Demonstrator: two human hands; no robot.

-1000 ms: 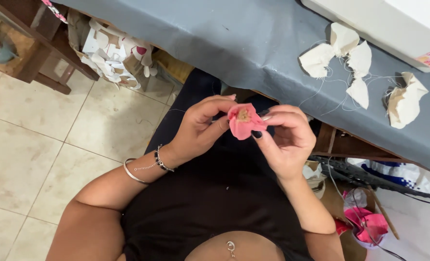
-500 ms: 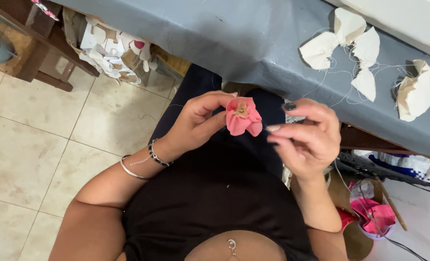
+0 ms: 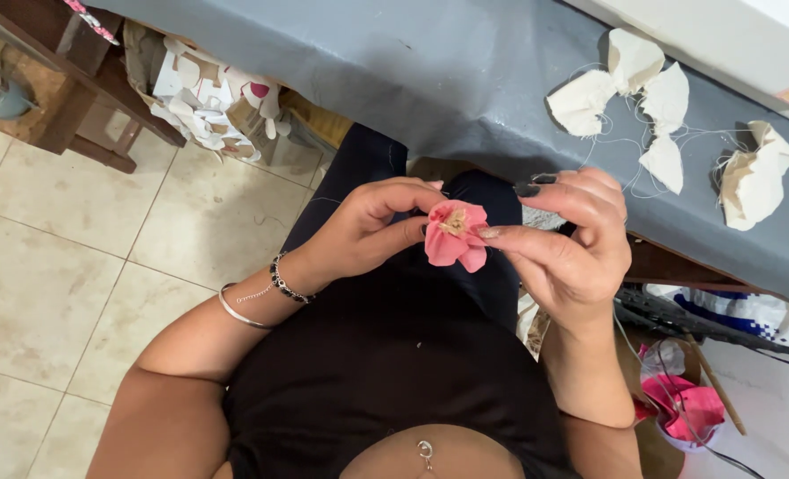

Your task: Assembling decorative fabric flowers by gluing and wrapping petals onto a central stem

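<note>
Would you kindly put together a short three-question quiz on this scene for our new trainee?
1. True or false: the pink fabric flower lies on the grey table.
2. Which wrist wears the bracelets? A) left B) right
3. Fill in: the cream fabric petals on the table are joined by loose ____.

Key:
1. False; the left hand and right hand hold it above the lap.
2. A.
3. Thread.

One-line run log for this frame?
left hand: holds pink fabric flower | right hand: fingers pinch flower edge | grey table: cream fabric pieces
</note>
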